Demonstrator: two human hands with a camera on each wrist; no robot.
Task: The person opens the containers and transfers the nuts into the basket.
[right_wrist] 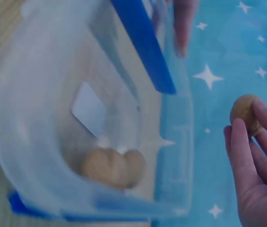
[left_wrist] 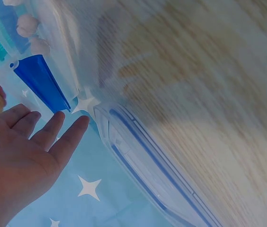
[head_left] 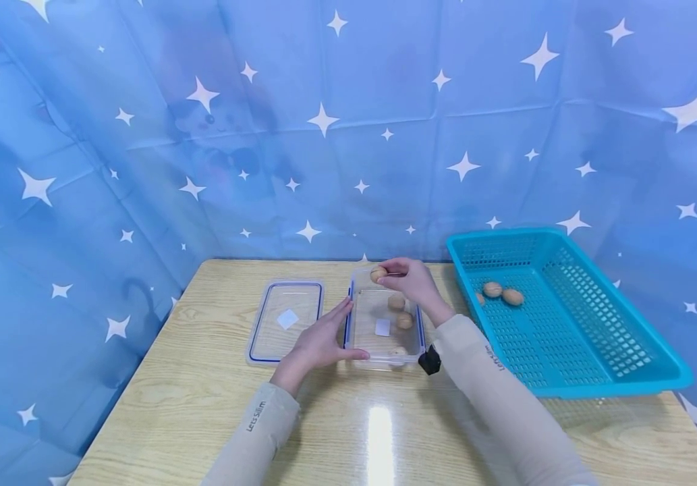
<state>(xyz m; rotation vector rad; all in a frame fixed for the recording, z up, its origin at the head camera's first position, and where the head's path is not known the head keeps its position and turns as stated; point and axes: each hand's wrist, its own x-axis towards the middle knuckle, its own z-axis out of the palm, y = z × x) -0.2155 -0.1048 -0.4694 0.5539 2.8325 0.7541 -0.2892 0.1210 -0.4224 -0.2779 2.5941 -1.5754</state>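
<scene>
At the fingertips of the right hand [head_left: 413,280], I have one walnut [right_wrist: 243,113] clamped between thumb and fingers, clear of everything else in the right wrist view. My head feed puts it at the far end of a clear container [head_left: 371,307], whose open top spreads from the pinch back toward the wearer. Inside, just nearer the wearer than the grip, I see at least two loose walnuts [head_left: 405,320] close together, with a white label [head_left: 382,327] to their left. Left of the grip and nearer the wearer, the left hand [head_left: 322,339] lies along the container's side, fingers straight and apart from the thumb, holding nothing; whether its fingertips touch the wall I cannot tell. Farther left of the pinch, a blue-edged lid [head_left: 272,300] lies flat on the wooden table [head_left: 202,405]. Well to the right of the grip sits a turquoise basket [head_left: 567,344], with three more nuts [head_left: 513,297] toward its left side. Beyond the grip, I have a blue star-patterned curtain [head_left: 378,155].
</scene>
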